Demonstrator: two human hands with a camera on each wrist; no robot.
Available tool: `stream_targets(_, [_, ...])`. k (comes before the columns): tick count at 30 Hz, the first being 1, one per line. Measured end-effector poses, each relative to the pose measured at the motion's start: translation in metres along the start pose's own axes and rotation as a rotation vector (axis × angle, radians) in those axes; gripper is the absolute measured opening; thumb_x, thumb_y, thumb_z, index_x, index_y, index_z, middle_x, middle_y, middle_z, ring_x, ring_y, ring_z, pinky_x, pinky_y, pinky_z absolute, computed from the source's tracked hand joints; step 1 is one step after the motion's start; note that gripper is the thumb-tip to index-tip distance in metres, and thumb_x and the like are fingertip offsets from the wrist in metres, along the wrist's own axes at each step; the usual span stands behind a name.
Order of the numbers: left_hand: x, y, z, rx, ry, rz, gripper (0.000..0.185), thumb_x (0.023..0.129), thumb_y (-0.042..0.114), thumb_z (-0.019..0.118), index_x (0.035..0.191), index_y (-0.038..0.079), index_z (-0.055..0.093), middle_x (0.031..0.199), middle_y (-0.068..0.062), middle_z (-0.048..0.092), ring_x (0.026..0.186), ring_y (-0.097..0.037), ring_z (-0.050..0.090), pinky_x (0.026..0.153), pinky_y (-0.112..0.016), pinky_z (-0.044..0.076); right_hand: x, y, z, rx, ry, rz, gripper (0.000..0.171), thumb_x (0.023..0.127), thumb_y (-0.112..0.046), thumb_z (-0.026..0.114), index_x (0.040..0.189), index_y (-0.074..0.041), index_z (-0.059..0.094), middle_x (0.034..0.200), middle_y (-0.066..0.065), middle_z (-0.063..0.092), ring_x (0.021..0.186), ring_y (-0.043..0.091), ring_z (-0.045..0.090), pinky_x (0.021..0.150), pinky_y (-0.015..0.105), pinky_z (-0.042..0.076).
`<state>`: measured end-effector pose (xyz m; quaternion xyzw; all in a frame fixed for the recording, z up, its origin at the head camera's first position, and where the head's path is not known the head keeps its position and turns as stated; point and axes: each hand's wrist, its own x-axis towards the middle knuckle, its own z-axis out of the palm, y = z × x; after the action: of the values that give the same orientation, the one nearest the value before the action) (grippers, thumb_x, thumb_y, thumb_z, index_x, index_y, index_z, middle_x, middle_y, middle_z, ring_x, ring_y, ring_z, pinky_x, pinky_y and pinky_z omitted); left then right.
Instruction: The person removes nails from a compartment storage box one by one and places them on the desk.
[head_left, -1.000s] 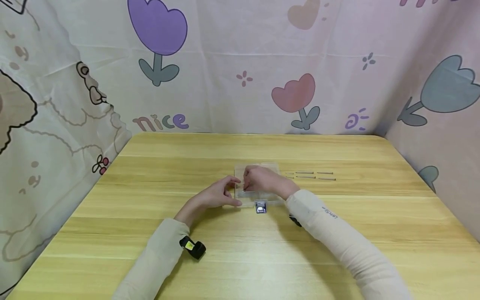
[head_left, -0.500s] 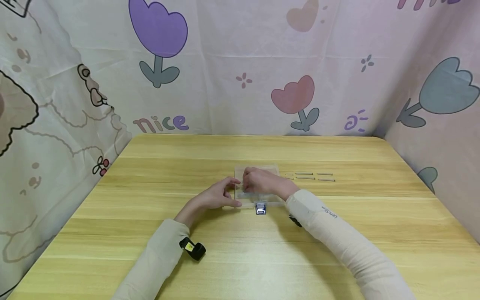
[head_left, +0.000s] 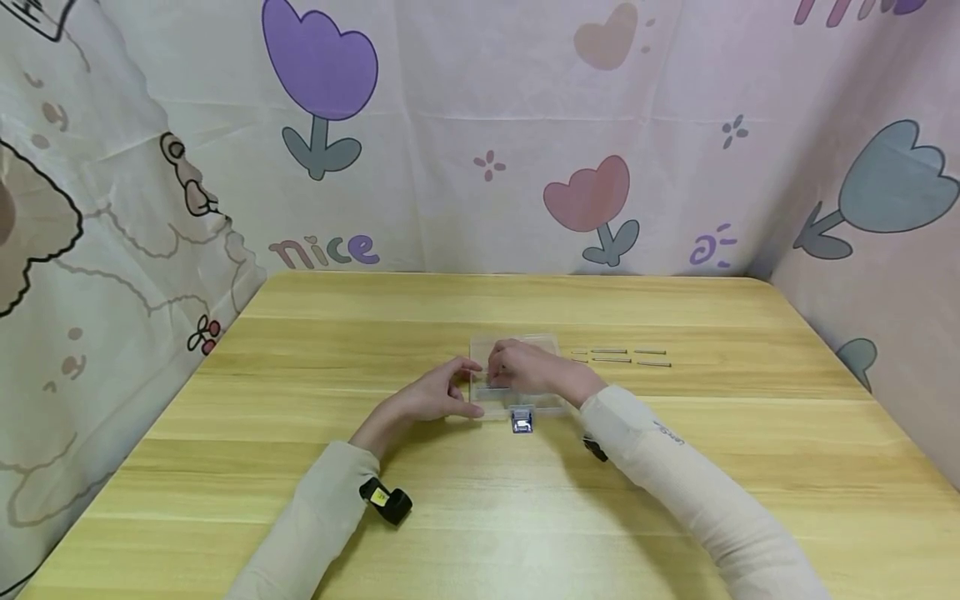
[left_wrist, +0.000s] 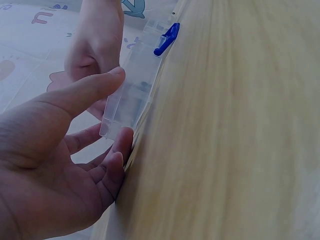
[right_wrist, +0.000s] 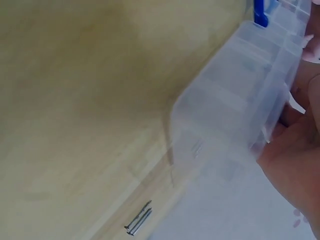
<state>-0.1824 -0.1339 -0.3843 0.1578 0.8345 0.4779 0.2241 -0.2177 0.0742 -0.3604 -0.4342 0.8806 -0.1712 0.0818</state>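
A clear plastic compartment box (head_left: 516,410) with a blue latch (left_wrist: 168,40) sits mid-table. My left hand (head_left: 435,392) holds its left end, thumb at the near corner and index finger farther back. In the left wrist view the thumb overlaps the box's upper edge and the other fingers bend round the end. My right hand (head_left: 528,367) reaches over the box, fingers bent down into the left compartments. Its fingertips are largely hidden, and I cannot tell whether they pinch anything. Several steel nails (head_left: 611,360) lie on the table right of the box.
The box stands on a wood-grain table (head_left: 480,517). A printed cloth (head_left: 450,125) hangs behind the table and along both sides. In the right wrist view a close pair of nails (right_wrist: 138,218) lies beyond the box's end.
The right hand's fingertips sit lower in the box, and the thin shiny sliver seen beside them a second ago is out of sight. The left hand keeps its place; the head view tilts slightly upward.
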Motion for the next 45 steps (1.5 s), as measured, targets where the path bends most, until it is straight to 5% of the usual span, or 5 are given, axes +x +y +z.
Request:
stream_targets(8, [0.001,-0.001,0.002,0.012,0.0,0.004,0.065,0.081,0.012,0.079,0.136,0.006,0.044,0.131,-0.016,0.045,0.071,-0.017,0.049,0.058,-0.028,0.04,-0.001,0.004,0.0,0.098,0.082,0.045,0.006,0.097,-0.006,0.058,0.098,-0.003,0.063,0.092,0.004,0.061,0.081,0.014,0.054,0.074,0.028,0.048])
stream_targets(15, [0.0,0.0,0.002,0.002,-0.001,-0.004,0.066,0.081,0.012,0.079,0.137,0.006,0.044,0.133,-0.016,0.044,0.068,-0.017,0.048,0.058,-0.028,0.039,-0.006,0.009,-0.001,0.103,0.228,0.045,0.011,0.097,-0.002,0.055,0.105,0.003,0.062,0.097,0.011,0.064,0.086,0.02,0.059,0.078,0.033,0.05])
stream_targets(20, [0.001,-0.001,0.003,0.011,-0.002,-0.006,0.066,0.081,0.013,0.079,0.137,0.006,0.044,0.133,-0.015,0.045,0.07,-0.017,0.049,0.059,-0.028,0.04,-0.012,0.014,-0.004,0.128,0.238,0.065,0.019,0.096,0.0,0.056,0.113,0.005,0.064,0.102,0.012,0.064,0.091,0.023,0.06,0.082,0.035,0.05])
stream_targets(28, [0.002,-0.004,0.003,-0.001,-0.001,-0.001,0.066,0.081,0.013,0.079,0.137,0.006,0.044,0.132,-0.015,0.045,0.07,-0.017,0.048,0.058,-0.028,0.039,-0.024,0.021,-0.009,0.137,0.251,0.094,0.012,0.092,0.003,0.061,0.099,0.001,0.071,0.095,0.008,0.063,0.089,0.022,0.059,0.081,0.035,0.05])
stream_targets(45, [0.001,-0.002,0.002,-0.008,0.013,-0.009,0.067,0.08,0.014,0.08,0.137,0.009,0.045,0.132,-0.012,0.045,0.077,-0.018,0.048,0.063,-0.029,0.039,-0.059,0.05,-0.026,0.208,0.256,0.259,0.006,0.091,-0.004,0.066,0.094,0.0,0.069,0.086,0.004,0.064,0.077,0.017,0.055,0.069,0.033,0.048])
